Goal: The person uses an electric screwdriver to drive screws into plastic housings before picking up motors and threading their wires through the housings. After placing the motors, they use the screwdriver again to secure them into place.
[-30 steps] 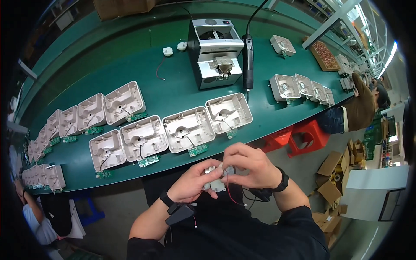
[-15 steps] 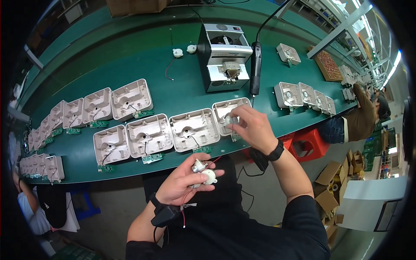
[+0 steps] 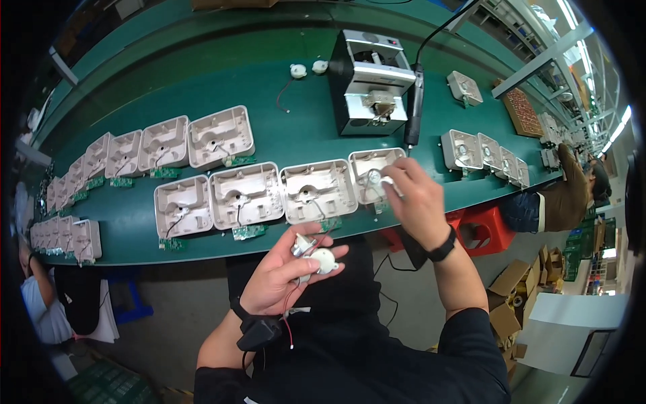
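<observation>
My left hand (image 3: 272,279) is wrapped around several small white round motor-like parts with metal bodies; one white disc-shaped part (image 3: 324,261) lies under the thumb. Thin red and dark wires (image 3: 291,330) dangle from them below the wrist. My right hand (image 3: 420,202) is at the right side of the nearest row's last white plastic housing (image 3: 357,160), with fingers curled and a pale bit at their tips that I cannot make out. Inside that housing sits a round part (image 3: 374,176) beside the fingertips. Other open housings (image 3: 316,192) stand to its left, with green circuit boards (image 3: 249,232) hanging at their front edges.
A black-and-silver machine (image 3: 373,87) stands at the back, with a black corded electric screwdriver (image 3: 414,108) hanging beside it. More housings (image 3: 463,149) are at the right, some holding round parts. Two white parts (image 3: 298,71) lie behind. A red stool (image 3: 484,229) is beneath the table edge.
The view has shifted, so the table appears farther right and higher. My right fingers have drawn back slightly from the round part, which now shows more plainly in the housing. My left hand keeps its hold.
</observation>
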### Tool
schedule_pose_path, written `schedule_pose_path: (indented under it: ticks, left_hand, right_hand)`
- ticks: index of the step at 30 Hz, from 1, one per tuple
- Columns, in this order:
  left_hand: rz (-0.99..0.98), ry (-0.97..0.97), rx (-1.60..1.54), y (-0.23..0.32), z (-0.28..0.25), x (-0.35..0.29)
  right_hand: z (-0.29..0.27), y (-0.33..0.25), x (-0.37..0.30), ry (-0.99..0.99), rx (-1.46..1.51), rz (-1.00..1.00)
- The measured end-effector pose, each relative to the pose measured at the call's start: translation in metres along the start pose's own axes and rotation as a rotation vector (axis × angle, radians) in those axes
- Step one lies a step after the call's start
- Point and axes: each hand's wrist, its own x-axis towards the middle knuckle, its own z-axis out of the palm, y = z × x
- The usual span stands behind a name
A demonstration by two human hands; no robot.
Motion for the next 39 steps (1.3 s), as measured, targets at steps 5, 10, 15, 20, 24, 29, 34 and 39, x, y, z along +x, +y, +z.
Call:
schedule_pose_path:
  ticks: [5,10,15,20,24,29,34,39]
  left_hand:
    - [0.058,-0.006,0.104,-0.002,0.001,0.005]
    - [0.117,0.020,0.122,-0.003,0.003,-0.001]
    - [0.161,0.164,0.377,-0.002,-0.010,-0.012]
    - [0.327,0.344,1.020,0.000,0.005,-0.023]
    - [0.484,0.243,1.280,-0.002,0.016,-0.009]
    - [0.414,0.065,1.060,0.007,-0.001,-0.013]
    - [0.131,-0.032,0.494,0.014,-0.019,-0.019]
    - [0.367,0.046,0.633,0.007,-0.023,-0.022]
  right_hand:
    - [-0.038,-0.067,0.001,-0.218,0.550,-0.192]
    - [-0.015,-0.082,-0.010,-0.254,0.439,-0.322]
    - [-0.022,-0.080,-0.004,-0.159,0.476,-0.223]
    - [-0.023,-0.090,-0.001,-0.229,0.333,-0.264]
    - [-0.020,-0.100,-0.002,-0.348,0.194,-0.349]
    - [-0.030,-0.092,0.008,-0.416,0.411,-0.301]
    - [-0.027,-0.072,0.006,-0.334,0.517,-0.353]
    - [-0.040,-0.076,0.006,-0.394,0.600,-0.211]
